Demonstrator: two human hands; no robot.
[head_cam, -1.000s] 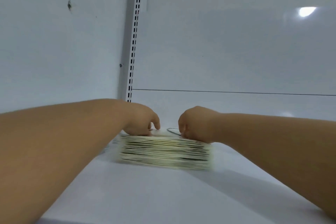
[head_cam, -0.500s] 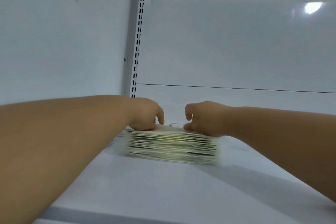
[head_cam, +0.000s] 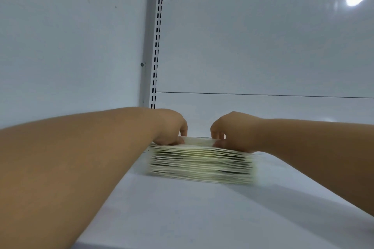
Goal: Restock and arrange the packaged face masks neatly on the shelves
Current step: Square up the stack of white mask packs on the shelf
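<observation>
A stack of face mask packets (head_cam: 202, 166), pale with dark print, lies flat on the white shelf (head_cam: 182, 212) near its back left corner. My left hand (head_cam: 170, 129) sits on the stack's left end with its fingers curled over the top packets. At the right end, my right hand (head_cam: 232, 133) has its fingers curled down onto the top packet. That top packet looks slightly raised between the two hands. The stack's edges are blurred. Both forearms reach in from the lower corners.
A slotted metal upright (head_cam: 157, 36) runs up the back corner. A white side wall (head_cam: 60, 46) stands to the left and a glossy white back panel (head_cam: 263, 36) behind. Bare shelf surface lies in front of and to the right of the stack.
My hands have drawn a little apart on top of the stack. The stack has shifted slightly to the right, away from the upright.
</observation>
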